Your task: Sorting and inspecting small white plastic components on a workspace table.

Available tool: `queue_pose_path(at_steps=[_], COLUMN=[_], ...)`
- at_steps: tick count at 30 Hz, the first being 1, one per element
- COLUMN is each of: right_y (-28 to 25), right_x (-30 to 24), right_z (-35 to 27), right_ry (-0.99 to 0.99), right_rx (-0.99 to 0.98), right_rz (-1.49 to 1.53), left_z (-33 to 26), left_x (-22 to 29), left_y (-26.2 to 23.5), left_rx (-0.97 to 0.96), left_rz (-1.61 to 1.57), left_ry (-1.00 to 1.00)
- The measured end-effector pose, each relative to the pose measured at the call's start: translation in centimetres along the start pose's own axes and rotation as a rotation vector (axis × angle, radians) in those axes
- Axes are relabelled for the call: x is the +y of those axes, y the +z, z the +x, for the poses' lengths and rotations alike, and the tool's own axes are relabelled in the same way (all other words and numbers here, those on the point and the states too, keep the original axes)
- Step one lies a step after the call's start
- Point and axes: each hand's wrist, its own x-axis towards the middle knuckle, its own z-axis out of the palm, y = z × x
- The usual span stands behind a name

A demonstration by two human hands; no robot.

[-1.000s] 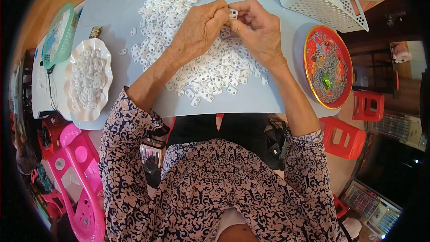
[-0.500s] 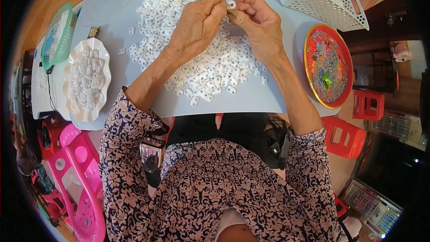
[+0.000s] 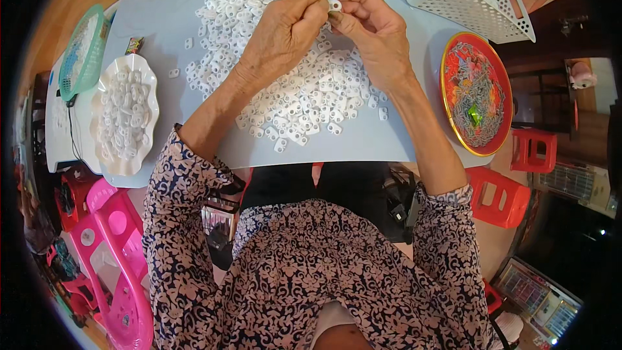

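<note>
Between thumb and fingers, my right hand (image 3: 376,35) pinches a small white plastic piece with a hole (image 3: 335,6). My left hand (image 3: 287,34) is closed right beside it, knuckles up; whatever its fingertips grip is hidden behind the fist. Both hands are raised over a large spread pile of similar white plastic pieces (image 3: 298,107), each with round holes. More of these fill a white scalloped dish (image 3: 153,113) at the left. On the right, a red plate with a gold rim (image 3: 510,100) holds many small grey metal parts that look like screws and a green scrap.
A white perforated basket (image 3: 447,6) with white pieces stands at the far right of the grey table (image 3: 194,136). A green basket (image 3: 97,48) and a small colourful wrapper (image 3: 135,45) are at the left. Red stools (image 3: 497,196) and a pink plastic chair (image 3: 107,233) flank the table.
My hands stay together at nearly the same spot, with the white piece still in my right fingers. Only slight finger movement and a small shift of the view show.
</note>
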Motion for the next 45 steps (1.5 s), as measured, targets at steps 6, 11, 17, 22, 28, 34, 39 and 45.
queue_pose_path(at_steps=[6,11,17,22,28,34,39,45], right_y=[0.19,0.01,0.06,0.36,0.38,0.68,0.73,0.44], right_x=[-0.26,0.04,-0.12,-0.20,-0.22,-0.35,-0.24,-0.48], right_z=[-0.04,0.01,0.06,-0.04,-0.09,-0.17,-0.23,-0.25], right_ry=[0.043,0.035,0.006,-0.016,-0.027,-0.039,-0.055,-0.061], right_rx=[0.033,0.033,0.038,0.076,0.106,0.108,0.115,0.062], right_rz=[0.030,0.012,-0.005,-0.020,-0.066,-0.092,-0.108,-0.188], left_z=[0.09,0.03,-0.05,-0.05,-0.07,-0.07,-0.04,0.10], left_x=[0.23,0.37,-0.08,-0.08,0.18,-0.09,0.08,0.30], left_y=[-0.28,-0.38,-0.03,0.02,0.03,-0.09,-0.24,-0.39], left_rx=[0.012,0.003,0.027,0.059,0.017,0.000,-0.038,-0.009], left_rz=[-0.065,-0.023,-0.002,-0.030,-0.019,-0.013,-0.081,-0.091], left_ry=[-0.076,-0.080,-0.001,0.004,-0.004,-0.007,-0.121,-0.134])
